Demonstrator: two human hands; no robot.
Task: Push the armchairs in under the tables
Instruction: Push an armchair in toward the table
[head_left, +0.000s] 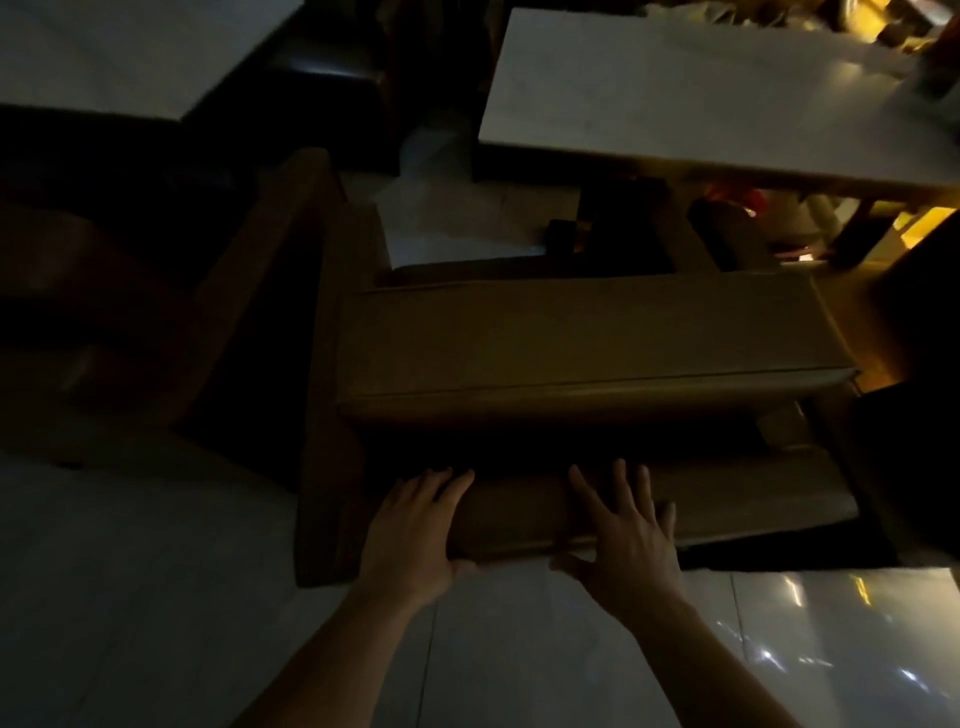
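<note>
A brown armchair (587, 338) with a wide padded back stands right in front of me, its seat facing a white-topped table (701, 104) at the upper right. The seat's front reaches under the table's near edge. Both my hands rest on the wooden rail (727, 499) at the back of the chair. My left hand (415, 525) wraps the rail's left part, thumb underneath. My right hand (628, 535) lies flat on top of it with fingers spread and thumb under the edge.
A second armchair (130, 322) stands in deep shadow to the left, by another white table (130, 52) at the upper left. Pale glossy floor tiles (156, 597) spread below. A dark object (914, 441) stands at the right edge.
</note>
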